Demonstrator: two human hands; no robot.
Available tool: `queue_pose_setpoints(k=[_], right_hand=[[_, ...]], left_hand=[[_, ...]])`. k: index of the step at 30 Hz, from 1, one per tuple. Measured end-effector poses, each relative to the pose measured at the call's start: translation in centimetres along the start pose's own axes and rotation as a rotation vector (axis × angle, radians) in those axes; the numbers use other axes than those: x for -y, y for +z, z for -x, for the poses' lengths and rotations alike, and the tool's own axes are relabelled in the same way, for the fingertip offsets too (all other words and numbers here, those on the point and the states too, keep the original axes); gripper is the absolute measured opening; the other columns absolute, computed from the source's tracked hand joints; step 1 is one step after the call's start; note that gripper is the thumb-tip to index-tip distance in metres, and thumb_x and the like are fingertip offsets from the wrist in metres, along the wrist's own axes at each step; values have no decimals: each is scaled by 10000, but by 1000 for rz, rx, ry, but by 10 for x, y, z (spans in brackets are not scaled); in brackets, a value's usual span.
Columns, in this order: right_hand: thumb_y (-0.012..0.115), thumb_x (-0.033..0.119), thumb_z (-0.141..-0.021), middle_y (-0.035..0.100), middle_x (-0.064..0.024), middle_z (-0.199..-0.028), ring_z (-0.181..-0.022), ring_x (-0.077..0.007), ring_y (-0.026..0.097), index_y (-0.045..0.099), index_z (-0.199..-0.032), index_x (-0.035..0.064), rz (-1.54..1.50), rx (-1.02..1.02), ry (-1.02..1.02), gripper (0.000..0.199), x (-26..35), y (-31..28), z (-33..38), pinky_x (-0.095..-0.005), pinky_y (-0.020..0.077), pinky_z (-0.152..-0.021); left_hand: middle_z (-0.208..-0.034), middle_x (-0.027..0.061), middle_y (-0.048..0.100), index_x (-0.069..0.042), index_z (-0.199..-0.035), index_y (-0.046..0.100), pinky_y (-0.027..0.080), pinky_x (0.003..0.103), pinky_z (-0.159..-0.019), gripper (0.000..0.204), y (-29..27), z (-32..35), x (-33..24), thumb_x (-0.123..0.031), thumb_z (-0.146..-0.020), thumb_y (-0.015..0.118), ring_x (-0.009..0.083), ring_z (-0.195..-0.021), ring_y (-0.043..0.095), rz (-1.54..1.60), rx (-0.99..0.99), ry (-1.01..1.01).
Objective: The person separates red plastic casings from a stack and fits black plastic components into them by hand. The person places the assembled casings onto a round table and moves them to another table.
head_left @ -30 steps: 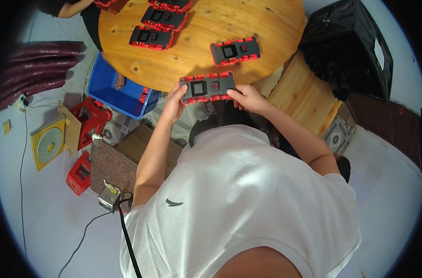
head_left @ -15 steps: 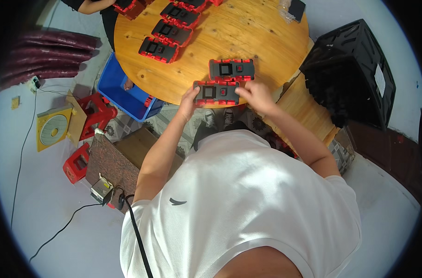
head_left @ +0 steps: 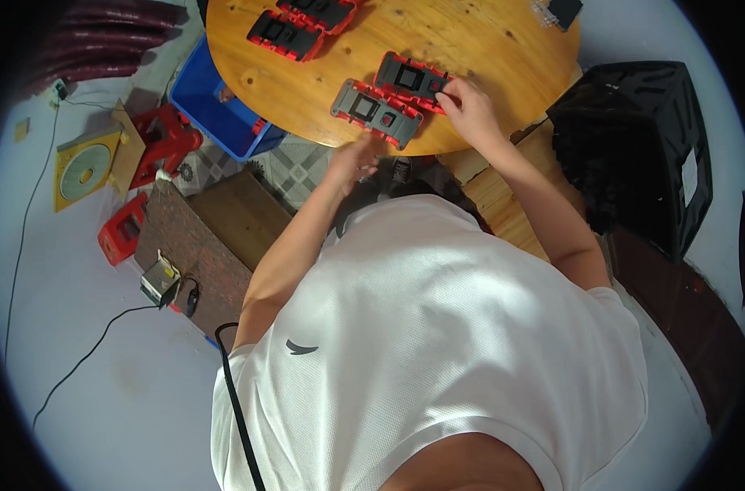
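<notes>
Two red-and-black plastic cases, each with a square frame and a small red part on its dark face, lie side by side at the near edge of the table. My right hand (head_left: 471, 113) grips the right end of the farther case (head_left: 410, 78) between thumb and fingers. The nearer case (head_left: 376, 114) lies tilted, its right end toward me, touching the farther one. Just below it is my left hand (head_left: 355, 164), loosely curled with fingers apart and nothing in it.
More such cases (head_left: 286, 34) sit at the far left of the round wooden table (head_left: 487, 49). A blue bin (head_left: 217, 110) stands left below it, beside a red stool (head_left: 164, 139). On the right is a large black container (head_left: 634, 139) near a wooden board (head_left: 516, 196).
The nearer case, earlier between both hands, has turned clockwise. My left hand has let go and dropped below it; my right hand has shifted to the farther case. The view has moved too.
</notes>
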State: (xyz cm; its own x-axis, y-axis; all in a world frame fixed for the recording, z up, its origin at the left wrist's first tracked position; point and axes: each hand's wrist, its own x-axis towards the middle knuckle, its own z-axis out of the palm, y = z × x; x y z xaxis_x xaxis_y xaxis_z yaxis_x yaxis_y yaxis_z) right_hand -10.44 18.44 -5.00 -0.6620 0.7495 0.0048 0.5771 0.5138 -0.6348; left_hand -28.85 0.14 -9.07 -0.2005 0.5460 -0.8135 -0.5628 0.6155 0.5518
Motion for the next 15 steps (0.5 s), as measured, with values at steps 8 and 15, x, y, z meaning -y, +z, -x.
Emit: queue_pose_setpoints(k=[8,15], right_hand=[[427,411,-907,552,-66,-570,-484,-127,532,555,-819,0,-566,329,555,439,24,38,17,-260,432,-459],[448,380,-898,574,-82,-580,-468,-141,546,550,-814,8,-509,327,518,395,10,57,16,-278,435,-455]], left_hand=[[-792,66,627,-50,-901,582,476,237,-640,375,35,-7,10,-422,-855,558,131,-673,588,-49,252,-112],[-770,48,628,-64,-876,600,469,225,-627,302,39,-6,11,-363,-868,563,115,-655,578,-14,186,-110]])
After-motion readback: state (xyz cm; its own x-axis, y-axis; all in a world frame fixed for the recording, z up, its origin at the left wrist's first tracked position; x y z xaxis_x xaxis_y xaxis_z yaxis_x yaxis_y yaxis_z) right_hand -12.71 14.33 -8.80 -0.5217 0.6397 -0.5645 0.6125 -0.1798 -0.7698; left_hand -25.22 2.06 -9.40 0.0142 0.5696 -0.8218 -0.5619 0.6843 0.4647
